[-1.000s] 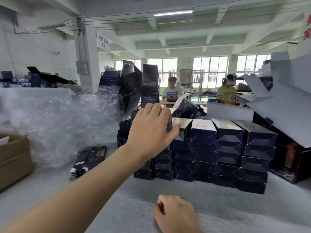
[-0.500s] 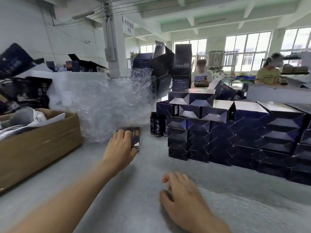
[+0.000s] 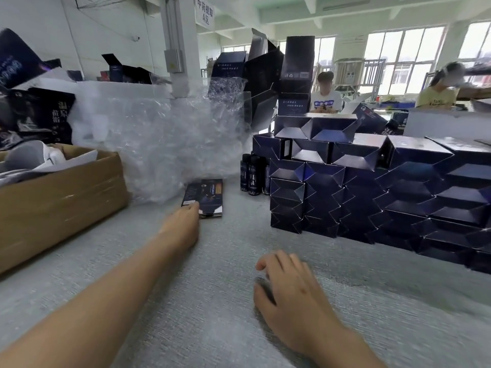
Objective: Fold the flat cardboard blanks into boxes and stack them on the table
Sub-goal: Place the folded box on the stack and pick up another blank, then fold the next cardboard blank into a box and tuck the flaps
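Observation:
A small stack of flat dark-blue blanks (image 3: 204,197) lies on the grey table (image 3: 202,322), just in front of the plastic wrap. My left hand (image 3: 182,224) stretches out to it, fingertips touching the stack's near left corner, with nothing lifted. My right hand (image 3: 288,286) rests palm down on the table near me, fingers loosely spread and holding nothing. To the right stands a wall of folded dark-blue boxes (image 3: 372,189), several rows high, apart from both hands.
An open brown carton (image 3: 63,192) with white papers sits at the left. Crumpled clear plastic wrap (image 3: 159,144) fills the middle back. Three dark bottles (image 3: 252,176) stand beside the box wall. Two people work at tables behind.
My left hand left the top of the box wall and swung down left to the flat blanks. The view turned left and down. My right hand opened flat on the table.

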